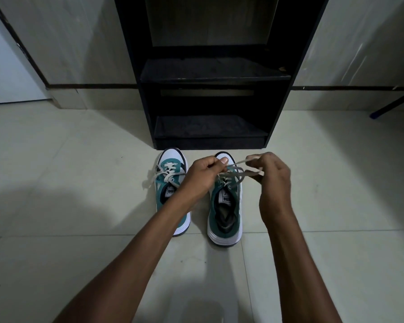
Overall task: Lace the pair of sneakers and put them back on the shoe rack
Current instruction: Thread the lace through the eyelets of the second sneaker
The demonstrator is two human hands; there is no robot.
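The rack (216, 73) stands at top centre of the frame, black, open-fronted, backed against the wall (56, 43). Two shelves are visible; both hold nothing, and the upper bay above them shows only its back panel.

Both sneakers rest on the floor (56, 183) just in front of the rack base, toes pointing toward it, side by side and apart. The left sneaker (173, 199) at centre-left has its lace (160, 176) threaded and lying loose over its left side. The right sneaker (225, 215) at centre shows an open collar.

The left hand (202, 174) is clenched on one end of the right lace (237, 173) above the toe of the right sneaker. The right hand (272, 180) pinches the other end; the strands cross between the hands.

Open tiled floor extends to the left, right and bottom of the frame. A dark bar with a blue tip (374, 115) enters at the right edge.

Each tongue carries a white label with dark lettering reading "PUMA", seen inverted.
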